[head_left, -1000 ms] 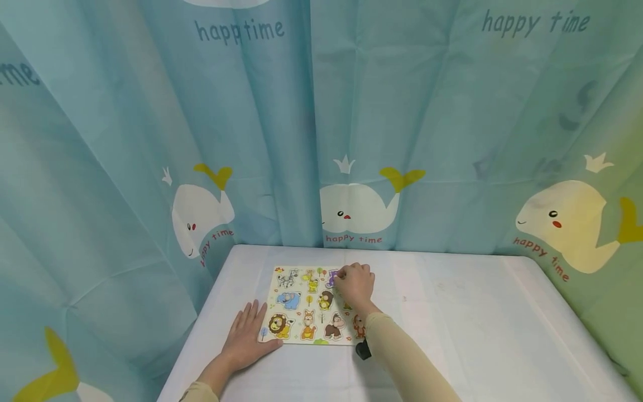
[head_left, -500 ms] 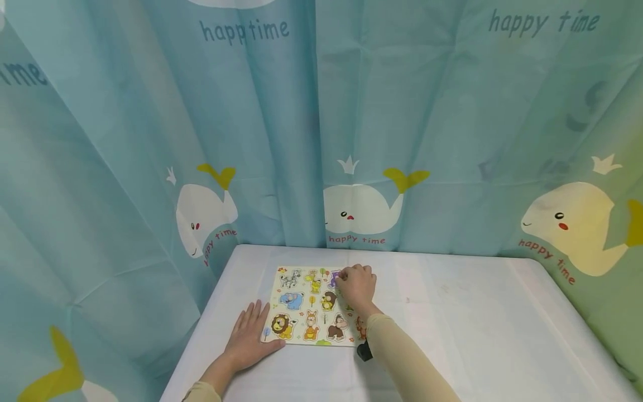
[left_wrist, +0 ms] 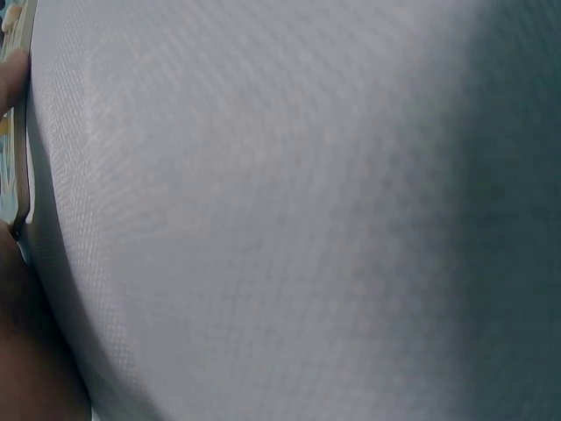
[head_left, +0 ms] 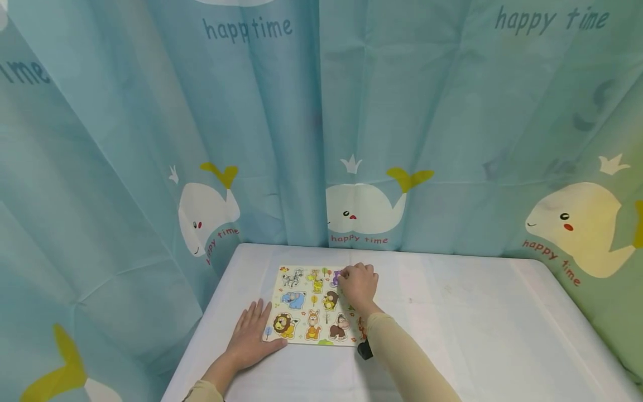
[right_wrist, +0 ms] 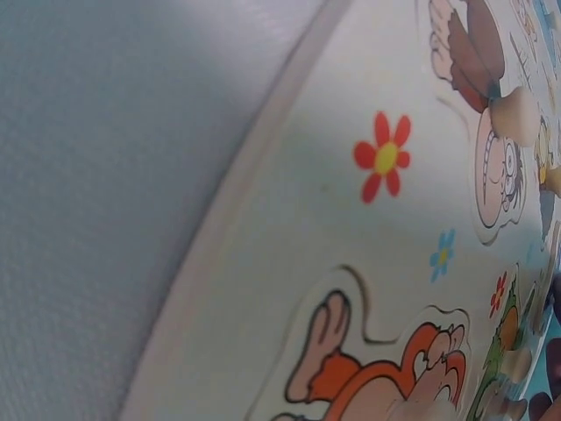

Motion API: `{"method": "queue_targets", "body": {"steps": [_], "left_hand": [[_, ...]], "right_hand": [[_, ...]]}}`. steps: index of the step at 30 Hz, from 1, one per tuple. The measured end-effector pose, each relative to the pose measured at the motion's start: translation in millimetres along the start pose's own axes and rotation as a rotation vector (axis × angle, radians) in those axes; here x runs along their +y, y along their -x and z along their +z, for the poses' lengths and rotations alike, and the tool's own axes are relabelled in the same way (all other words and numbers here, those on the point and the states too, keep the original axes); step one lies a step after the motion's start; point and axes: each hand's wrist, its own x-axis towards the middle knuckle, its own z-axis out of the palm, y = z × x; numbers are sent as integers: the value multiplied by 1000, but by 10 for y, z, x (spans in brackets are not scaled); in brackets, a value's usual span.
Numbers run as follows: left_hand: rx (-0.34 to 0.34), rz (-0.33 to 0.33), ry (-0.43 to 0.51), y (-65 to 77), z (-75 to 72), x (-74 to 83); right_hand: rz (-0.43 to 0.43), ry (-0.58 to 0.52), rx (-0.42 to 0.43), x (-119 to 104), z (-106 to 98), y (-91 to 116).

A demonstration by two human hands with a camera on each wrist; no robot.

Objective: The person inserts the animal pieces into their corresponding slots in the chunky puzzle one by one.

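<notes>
A pale wooden knob puzzle board (head_left: 301, 267) with cartoon animal pieces lies flat on the white table. My left hand (head_left: 248, 338) rests at its lower left corner, fingers spread along the left side and thumb at the front edge. In the left wrist view, that hand (left_wrist: 35, 342) borders the board's edge (left_wrist: 19, 167). At the top right of the board, my right hand (head_left: 360, 285) pinches a purple puzzle piece (head_left: 334, 278), partly hidden by the fingers. The right wrist view shows an orange monkey piece (right_wrist: 377, 377) and a gorilla piece (right_wrist: 486, 53) with its wooden knob (right_wrist: 515, 117).
The white-covered table (head_left: 462, 324) extends right of the board. A small black object (head_left: 365, 350) shows beside the right sleeve (head_left: 402, 352). Behind the table hangs a blue curtain (head_left: 281, 139) printed with white whales.
The head view has shifted slightly, so the scene sits a little farther right. Both hands keep their places on the board, the right one still at the purple piece.
</notes>
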Motion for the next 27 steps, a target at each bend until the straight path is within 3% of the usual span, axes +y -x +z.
{"method": "queue_targets", "body": {"steps": [19,27], "left_hand": [[7,2,-1,9,3,16],[5,1,1,4,-2,8]], "right_hand": [[21,5,-18,-5,-12,17],[-53,-9,4,97,-70,42]]}}
